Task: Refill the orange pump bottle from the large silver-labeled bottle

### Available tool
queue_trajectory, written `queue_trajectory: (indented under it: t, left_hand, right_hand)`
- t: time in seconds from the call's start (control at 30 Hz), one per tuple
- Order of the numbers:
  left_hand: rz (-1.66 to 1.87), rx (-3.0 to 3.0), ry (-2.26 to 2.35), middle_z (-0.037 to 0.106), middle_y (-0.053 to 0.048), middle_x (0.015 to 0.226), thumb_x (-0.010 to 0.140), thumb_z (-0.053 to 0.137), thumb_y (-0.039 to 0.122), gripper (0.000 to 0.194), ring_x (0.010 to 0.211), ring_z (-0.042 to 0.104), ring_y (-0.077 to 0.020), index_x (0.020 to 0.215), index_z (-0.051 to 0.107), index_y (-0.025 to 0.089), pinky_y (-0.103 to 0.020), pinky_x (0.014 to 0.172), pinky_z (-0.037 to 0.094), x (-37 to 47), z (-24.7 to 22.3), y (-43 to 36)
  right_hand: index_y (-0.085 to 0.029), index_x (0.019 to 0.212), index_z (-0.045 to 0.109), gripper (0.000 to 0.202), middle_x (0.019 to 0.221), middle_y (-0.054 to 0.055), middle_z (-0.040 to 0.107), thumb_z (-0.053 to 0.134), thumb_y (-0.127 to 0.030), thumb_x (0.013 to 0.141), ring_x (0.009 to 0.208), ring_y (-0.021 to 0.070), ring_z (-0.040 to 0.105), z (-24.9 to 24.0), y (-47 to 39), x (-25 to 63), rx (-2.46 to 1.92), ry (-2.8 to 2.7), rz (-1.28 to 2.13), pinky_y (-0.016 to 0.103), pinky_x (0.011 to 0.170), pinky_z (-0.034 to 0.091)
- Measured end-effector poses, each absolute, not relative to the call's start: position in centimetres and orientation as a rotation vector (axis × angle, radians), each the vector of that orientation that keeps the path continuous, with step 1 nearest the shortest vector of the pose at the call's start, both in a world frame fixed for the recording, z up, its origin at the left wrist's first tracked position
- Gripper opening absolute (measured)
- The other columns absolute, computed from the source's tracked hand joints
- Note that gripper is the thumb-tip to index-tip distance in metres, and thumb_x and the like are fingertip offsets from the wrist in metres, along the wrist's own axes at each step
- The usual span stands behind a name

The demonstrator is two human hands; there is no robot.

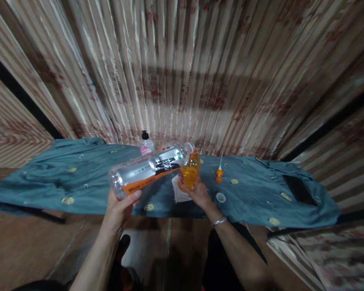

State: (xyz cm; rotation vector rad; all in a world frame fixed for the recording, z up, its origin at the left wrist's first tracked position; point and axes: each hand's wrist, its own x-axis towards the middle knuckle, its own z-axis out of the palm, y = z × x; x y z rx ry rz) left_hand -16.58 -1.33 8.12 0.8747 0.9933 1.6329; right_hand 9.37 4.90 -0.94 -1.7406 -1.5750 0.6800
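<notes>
My left hand [121, 208] is wrapped round the base of a large clear plastic bottle [150, 167] with a silver, black and orange label. That bottle is tilted to the right, its open neck at the mouth of a small orange see-through bottle [190, 169]. Fingers of my right hand [195, 190] grip the orange bottle over a white cloth [179, 193] on the table. An orange pump top [219, 174] with a pale tube lies to the right, and a white round cap [221, 197] sits nearer the front edge.
A clear bottle with a black cap [146, 144] stands behind the large bottle. The narrow table has a wrinkled teal cloth [94, 173]. A dark phone [300, 190] lies at its right. Striped curtains hang behind, and dark poles slant at both sides.
</notes>
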Motion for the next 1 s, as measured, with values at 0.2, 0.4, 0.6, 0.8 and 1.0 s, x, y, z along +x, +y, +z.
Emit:
queue_trajectory:
  t: [0.2, 0.4, 0.6, 0.8, 1.0]
  left_hand:
    - [1.622, 0.891, 0.957, 0.065, 0.002, 0.071, 0.051, 0.101, 0.026, 0.067, 0.053, 0.049, -0.0092, 0.11, 0.072, 0.016, -0.02, 0.043, 0.033, -16.5, 8.2, -1.4]
    - [1.627, 0.924, 0.916, 0.068, -0.002, 0.073, 0.05, 0.1, 0.031, 0.062, 0.052, 0.046, -0.0091, 0.105, 0.074, 0.015, -0.02, 0.042, 0.03, -16.3, 8.5, -1.1]
    - [1.662, 0.883, 0.961, 0.06, 0.001, 0.06, 0.046, 0.098, 0.031, 0.054, 0.048, 0.042, -0.0083, 0.092, 0.075, 0.014, -0.019, 0.04, 0.027, -15.6, 9.2, -1.3]
    - [1.659, 0.875, 0.933, 0.066, 0.0, 0.068, 0.048, 0.1, 0.028, 0.059, 0.05, 0.045, -0.0084, 0.099, 0.074, 0.016, -0.019, 0.041, 0.028, -16.1, 8.7, -1.1]
    - [1.624, 0.921, 0.912, 0.065, 0.0, 0.069, 0.053, 0.1, 0.031, 0.059, 0.051, 0.046, -0.0088, 0.103, 0.074, 0.015, -0.02, 0.042, 0.029, -16.7, 8.0, -0.9]
  right_hand:
    - [-0.019, 0.139, 0.059, 0.059, 0.113, 0.011, 0.084, 0.081, -0.036, 0.086, 0.106, 0.0329, 0.082, -0.8, 5.0, 9.3, -1.767, -1.593, 0.641, 0.041, 0.092, 0.064]
    - [-0.019, 0.136, 0.06, 0.058, 0.113, 0.01, 0.084, 0.082, -0.039, 0.086, 0.107, 0.0318, 0.082, -1.0, 5.0, 9.4, -1.763, -1.588, 0.631, 0.039, 0.09, 0.064]
    - [-0.021, 0.141, 0.057, 0.065, 0.115, 0.008, 0.083, 0.083, -0.041, 0.085, 0.108, 0.0319, 0.082, -1.5, 5.1, 9.7, -1.745, -1.594, 0.649, 0.041, 0.092, 0.064]
    - [-0.022, 0.14, 0.057, 0.063, 0.116, 0.008, 0.083, 0.084, -0.039, 0.085, 0.108, 0.0321, 0.082, -1.6, 5.1, 9.6, -1.731, -1.586, 0.649, 0.043, 0.094, 0.064]
    - [-0.021, 0.137, 0.059, 0.061, 0.119, 0.009, 0.082, 0.084, -0.04, 0.085, 0.113, 0.0311, 0.081, -1.2, 4.9, 9.5, -1.735, -1.574, 0.624, 0.038, 0.095, 0.063]
